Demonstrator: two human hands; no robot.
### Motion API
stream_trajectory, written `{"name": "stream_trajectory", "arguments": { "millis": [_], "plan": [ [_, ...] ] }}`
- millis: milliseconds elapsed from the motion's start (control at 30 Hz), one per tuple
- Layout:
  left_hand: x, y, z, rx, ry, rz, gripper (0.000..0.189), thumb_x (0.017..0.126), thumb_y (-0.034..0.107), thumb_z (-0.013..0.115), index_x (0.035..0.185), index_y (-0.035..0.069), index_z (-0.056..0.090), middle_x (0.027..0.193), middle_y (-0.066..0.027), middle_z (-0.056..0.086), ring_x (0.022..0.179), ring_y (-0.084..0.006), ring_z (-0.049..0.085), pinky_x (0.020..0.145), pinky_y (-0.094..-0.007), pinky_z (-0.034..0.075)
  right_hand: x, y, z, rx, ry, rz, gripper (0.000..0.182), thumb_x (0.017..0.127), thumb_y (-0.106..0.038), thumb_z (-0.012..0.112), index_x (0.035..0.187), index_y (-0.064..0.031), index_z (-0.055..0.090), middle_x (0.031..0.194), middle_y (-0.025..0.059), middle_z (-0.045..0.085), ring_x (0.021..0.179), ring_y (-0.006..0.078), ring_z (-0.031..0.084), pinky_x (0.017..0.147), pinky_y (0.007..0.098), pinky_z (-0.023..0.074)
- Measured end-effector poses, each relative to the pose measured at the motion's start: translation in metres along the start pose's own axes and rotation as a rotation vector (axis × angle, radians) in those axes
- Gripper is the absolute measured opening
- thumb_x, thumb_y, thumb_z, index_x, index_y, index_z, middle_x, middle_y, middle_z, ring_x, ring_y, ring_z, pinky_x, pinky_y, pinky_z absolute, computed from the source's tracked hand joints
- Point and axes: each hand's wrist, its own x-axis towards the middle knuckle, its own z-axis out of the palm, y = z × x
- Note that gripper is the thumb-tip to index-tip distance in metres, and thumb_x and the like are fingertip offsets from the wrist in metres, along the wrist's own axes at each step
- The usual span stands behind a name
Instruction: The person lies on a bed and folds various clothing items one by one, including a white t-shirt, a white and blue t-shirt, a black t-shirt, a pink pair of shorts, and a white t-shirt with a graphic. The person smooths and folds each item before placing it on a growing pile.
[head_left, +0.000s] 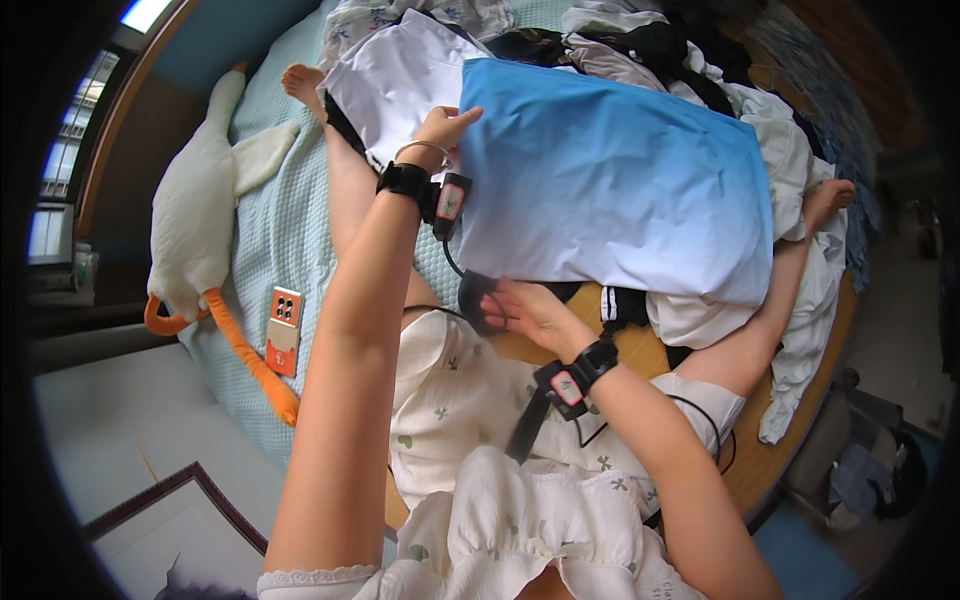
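A blue-to-white gradient cloth (615, 180), perhaps a garment, lies spread flat before me over other clothes. My left hand (451, 127) is at its upper left edge, thumb and fingers pinching the fabric there. Below the cloth's lower edge, my right hand (529, 311) is blurred, its fingers loosely apart and apparently gripping nothing. A black cable and a dark strap-like piece (474, 300) are right by its fingertips; whether they touch cannot be made out. Each wrist wears a black band with a small labelled device (450, 206). Beside the cloth rests a white garment (405, 75), partly covered by it.
Mixed clothes (622, 56) are heaped behind the cloth, with white garments (780, 150) on the right. A plush goose (196, 202) and an orange-and-beige phone (284, 330) lie at left on the pale green bedcover (262, 225). My legs flank the cloth; the wooden edge (795, 420) runs at right.
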Motion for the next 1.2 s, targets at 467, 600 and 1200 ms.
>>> {"name": "stream_trajectory", "arguments": {
  "millis": [467,600,1200],
  "plan": [
    [0.050,0.017,0.001,-0.136,-0.061,0.023,0.049,0.069,0.045,0.073,0.087,0.001,0.060,0.064,0.0017,0.053,0.048,-0.0062,0.043,0.044,-0.0216,0.033,0.009,0.010,0.040,0.545,0.268,-0.286,0.022,0.082,-0.017,0.062,0.087,0.0009,0.052,0.080,0.0091,0.058,0.073,0.0171,0.059,0.071,0.0272,0.0521],
    [0.048,0.021,0.001,-0.212,-0.102,0.050,0.054,0.069,0.040,0.074,0.096,-0.003,0.057,0.081,-0.0036,0.059,0.062,-0.0097,0.055,0.056,-0.0195,0.043,0.015,0.010,0.040,0.502,0.190,-0.196,0.029,0.083,-0.027,0.062,0.092,-0.0010,0.052,0.087,0.0091,0.060,0.077,0.0179,0.061,0.076,0.0304,0.0517],
    [-0.021,0.028,-0.037,-0.452,-0.189,0.173,0.037,0.082,0.021,0.064,0.099,-0.008,0.049,0.087,-0.0126,0.059,0.072,-0.0184,0.061,0.066,-0.0303,0.053,-0.058,0.015,0.033,0.359,0.290,-0.345,0.020,0.085,-0.005,0.048,0.104,-0.0012,0.044,0.099,0.0102,0.055,0.080,0.0202,0.059,0.069,0.0333,0.0512]
  ]
}}
